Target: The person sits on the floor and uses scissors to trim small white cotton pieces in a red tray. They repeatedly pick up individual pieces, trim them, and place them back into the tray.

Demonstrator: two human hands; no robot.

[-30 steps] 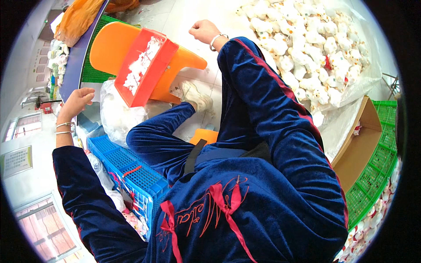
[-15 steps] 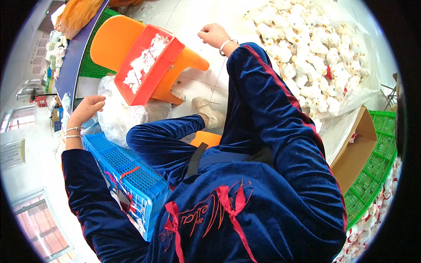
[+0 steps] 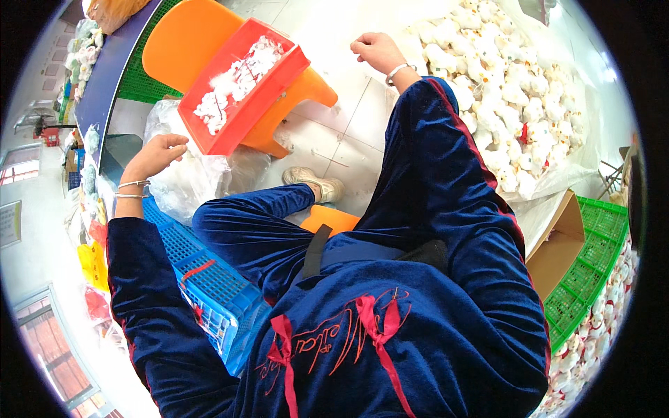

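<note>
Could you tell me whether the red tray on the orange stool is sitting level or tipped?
Tipped: the red tray leans across the orange stool, holding white stuffing.

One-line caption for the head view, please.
Left hand rests on a clear plastic bag beside a red tray; right hand reaches toward white plush toys.

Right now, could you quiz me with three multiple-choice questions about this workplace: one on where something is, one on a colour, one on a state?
1. Where does the red tray rest?
A. on the orange stool
B. inside the cardboard box
C. on the person's lap

2. What colour is the crate by the left arm?
A. green
B. blue
C. yellow

3. How is the left hand?
A. clutching the tray
B. flat on the floor
C. empty, fingers loosely curled, over the clear plastic bag

Answers: 1 A, the tray lies tilted on the stool. 2 B, blue plastic lattice. 3 C, nothing shows in its grasp.
</note>
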